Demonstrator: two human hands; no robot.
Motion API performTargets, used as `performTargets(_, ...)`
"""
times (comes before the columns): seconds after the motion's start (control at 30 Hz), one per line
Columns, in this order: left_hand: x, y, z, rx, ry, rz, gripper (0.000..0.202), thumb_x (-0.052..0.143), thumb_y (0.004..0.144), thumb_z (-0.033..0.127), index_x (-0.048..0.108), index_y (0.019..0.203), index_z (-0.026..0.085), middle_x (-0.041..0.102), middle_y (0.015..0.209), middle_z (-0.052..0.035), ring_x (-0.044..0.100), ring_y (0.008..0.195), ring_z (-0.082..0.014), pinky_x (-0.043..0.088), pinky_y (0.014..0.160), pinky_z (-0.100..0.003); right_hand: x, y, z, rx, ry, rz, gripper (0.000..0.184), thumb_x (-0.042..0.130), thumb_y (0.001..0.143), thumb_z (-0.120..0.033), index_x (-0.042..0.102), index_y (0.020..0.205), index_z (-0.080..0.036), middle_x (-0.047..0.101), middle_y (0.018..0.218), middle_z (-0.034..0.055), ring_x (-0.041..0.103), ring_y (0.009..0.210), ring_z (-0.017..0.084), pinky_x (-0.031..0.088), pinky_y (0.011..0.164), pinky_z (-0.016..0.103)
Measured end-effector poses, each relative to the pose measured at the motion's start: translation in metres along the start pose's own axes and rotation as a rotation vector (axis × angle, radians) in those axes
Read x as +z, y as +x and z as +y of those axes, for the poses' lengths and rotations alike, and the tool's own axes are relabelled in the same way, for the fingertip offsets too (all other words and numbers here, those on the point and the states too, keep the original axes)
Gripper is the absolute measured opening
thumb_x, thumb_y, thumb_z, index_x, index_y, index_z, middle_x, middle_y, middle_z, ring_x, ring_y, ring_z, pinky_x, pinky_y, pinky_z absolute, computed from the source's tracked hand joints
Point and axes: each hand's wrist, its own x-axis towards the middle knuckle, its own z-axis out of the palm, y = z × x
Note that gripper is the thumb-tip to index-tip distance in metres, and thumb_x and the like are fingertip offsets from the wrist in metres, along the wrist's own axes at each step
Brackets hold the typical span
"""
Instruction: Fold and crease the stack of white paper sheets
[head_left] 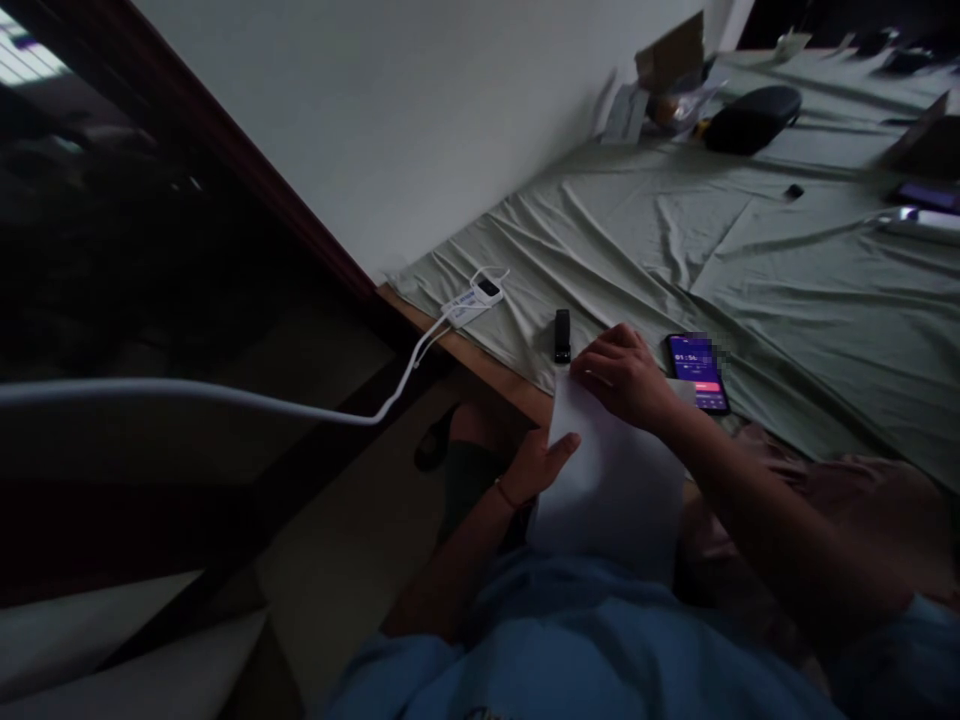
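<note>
A white sheet of paper [611, 480] hangs from the table edge down over my lap. My left hand [541, 462] grips its left edge, thumb on top and fingers behind. My right hand [624, 375] is curled over the paper's top edge, fingers pressed together on it at the table's edge. A small black stapler [562, 335] lies on the cloth just left of my right hand. A phone [698, 371] with a lit purple screen lies just right of that hand.
A pale green cloth [787, 270] covers the table. A white power strip [474, 298] with its cable [225, 400] sits at the near-left corner. A black pouch [752, 118], cardboard and small items lie at the far end by the wall.
</note>
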Motion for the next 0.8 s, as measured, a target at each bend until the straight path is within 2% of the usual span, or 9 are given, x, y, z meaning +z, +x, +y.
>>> performTargets(0.13,0.001,-0.001,-0.005,0.007,-0.002,0.005,0.057,0.053,0.089,0.069,0.064,0.085,0.013,0.056,0.074,-0.0038,0.050,0.071,-0.0147,0.042,0.066,-0.025,-0.003,0.005,-0.001,-0.012,0.035,-0.050,0.026,0.049,0.102,-0.031,0.072,0.094,-0.021,0.070,0.090,0.0069,0.051,0.096,0.024,0.035,0.088,0.041)
performTargets(0.33,0.002,-0.001,-0.008,0.022,0.008,0.034,0.060,0.050,0.091,0.070,0.065,0.085,0.012,0.057,0.073,-0.0034,0.050,0.069,-0.0142,0.042,0.066,-0.024,-0.003,0.004,-0.001,-0.033,-0.002,0.000,0.020,0.059,0.098,-0.032,0.077,0.093,-0.026,0.072,0.107,0.0055,0.050,0.104,0.026,0.035,0.091,0.043)
performTargets(0.43,0.002,0.000,-0.006,0.058,0.060,0.037,0.058,0.049,0.093,0.066,0.069,0.087,0.012,0.063,0.076,-0.0044,0.057,0.075,-0.0165,0.045,0.072,-0.025,0.002,0.003,-0.001,0.017,-0.051,0.006,0.020,0.057,0.099,-0.030,0.076,0.102,-0.026,0.072,0.110,0.0062,0.051,0.107,0.028,0.034,0.092,0.043)
performTargets(0.53,0.002,0.001,-0.004,0.087,0.076,0.030,0.053,0.050,0.095,0.060,0.072,0.101,0.012,0.071,0.089,-0.0063,0.063,0.088,-0.0205,0.049,0.083,-0.027,0.006,0.002,-0.001,0.057,-0.081,-0.051,0.023,0.052,0.101,-0.027,0.072,0.113,-0.023,0.074,0.108,0.0067,0.054,0.107,0.027,0.034,0.090,0.042)
performTargets(0.6,0.002,0.001,-0.005,0.087,0.064,0.024,0.052,0.052,0.095,0.058,0.072,0.109,0.012,0.073,0.098,-0.0076,0.065,0.095,-0.0224,0.049,0.088,-0.029,0.006,0.002,-0.001,0.061,-0.080,-0.136,0.022,0.051,0.102,-0.025,0.071,0.106,-0.021,0.075,0.100,0.0056,0.058,0.100,0.025,0.034,0.086,0.039)
performTargets(0.67,0.002,-0.001,-0.009,0.056,0.025,0.012,0.054,0.054,0.093,0.060,0.071,0.110,0.011,0.073,0.101,-0.0086,0.065,0.095,-0.0230,0.050,0.088,-0.030,0.005,0.003,-0.001,0.081,-0.082,-0.211,0.023,0.049,0.102,-0.022,0.069,0.094,-0.018,0.074,0.091,0.0056,0.060,0.092,0.023,0.034,0.081,0.037)
performTargets(0.73,0.003,-0.007,-0.016,-0.004,-0.046,-0.022,0.058,0.057,0.090,0.063,0.070,0.110,0.011,0.072,0.101,-0.0092,0.065,0.090,-0.0223,0.050,0.082,-0.029,0.002,0.004,-0.002,0.121,-0.095,-0.234,0.027,0.045,0.103,-0.021,0.066,0.087,-0.017,0.072,0.086,0.0069,0.060,0.090,0.022,0.035,0.078,0.035)
performTargets(0.8,0.004,-0.015,-0.024,-0.089,-0.114,-0.066,0.061,0.060,0.087,0.067,0.069,0.105,0.010,0.071,0.095,-0.0092,0.062,0.082,-0.0201,0.049,0.073,-0.027,0.001,0.005,-0.002,0.137,-0.107,-0.244,0.028,0.043,0.104,-0.022,0.066,0.089,-0.016,0.072,0.089,0.0080,0.061,0.092,0.023,0.035,0.079,0.035)
